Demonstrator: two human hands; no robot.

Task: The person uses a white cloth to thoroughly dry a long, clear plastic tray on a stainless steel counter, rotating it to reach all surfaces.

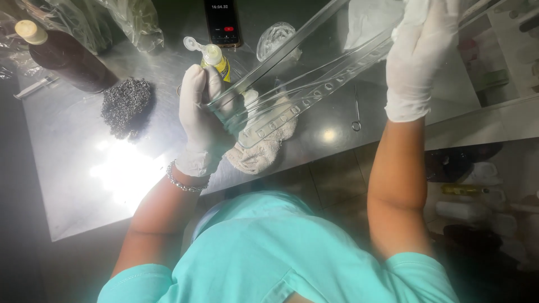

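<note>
Gripping the near end of a long clear plastic tray (314, 84), the gloved left hand (203, 120) has its fingers curled tight around it above the steel tabletop (84, 185); the gloved right hand (418, 62) clasps the far end, wrapped in a white cloth (365, 19).

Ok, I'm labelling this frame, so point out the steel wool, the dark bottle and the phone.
steel wool (127, 105), head view, middle of the grey tangled pad.
dark bottle (70, 60), head view, on its dark body below the cream cap.
phone (223, 22), head view, centre of its screen.
</note>
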